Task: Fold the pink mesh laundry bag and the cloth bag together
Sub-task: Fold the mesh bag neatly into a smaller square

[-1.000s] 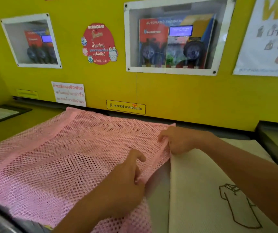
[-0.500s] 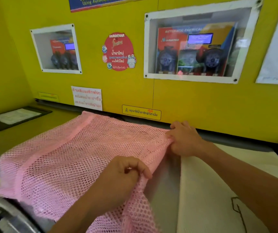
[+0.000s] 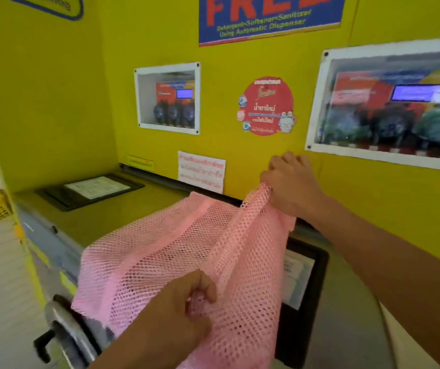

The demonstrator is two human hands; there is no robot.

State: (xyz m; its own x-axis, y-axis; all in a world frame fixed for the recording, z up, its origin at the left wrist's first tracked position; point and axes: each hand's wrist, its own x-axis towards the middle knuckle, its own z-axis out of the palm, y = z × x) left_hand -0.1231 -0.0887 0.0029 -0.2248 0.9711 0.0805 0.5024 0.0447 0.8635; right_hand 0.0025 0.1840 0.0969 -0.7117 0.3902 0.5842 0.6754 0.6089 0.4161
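Both hands grip the pink mesh laundry bag (image 3: 187,251): right hand (image 3: 290,187) fingers closed on its far corner, left hand (image 3: 184,312) fingers pinching its near edge

Layout: mesh bag (image 3: 176,259) on surface (image 3: 112,222), wall (image 3: 240,57) behind.
Right hand (image 3: 290,185) holds far right corner, raised; left hand (image 3: 187,307) grips near edge. Panel (image 3: 91,189) rear left; cloth bag (image 3: 400,339) near right.

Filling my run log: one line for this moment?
left hand: gripping pink mesh bag near edge | right hand: holding far edge raised | cloth bag: barely visible
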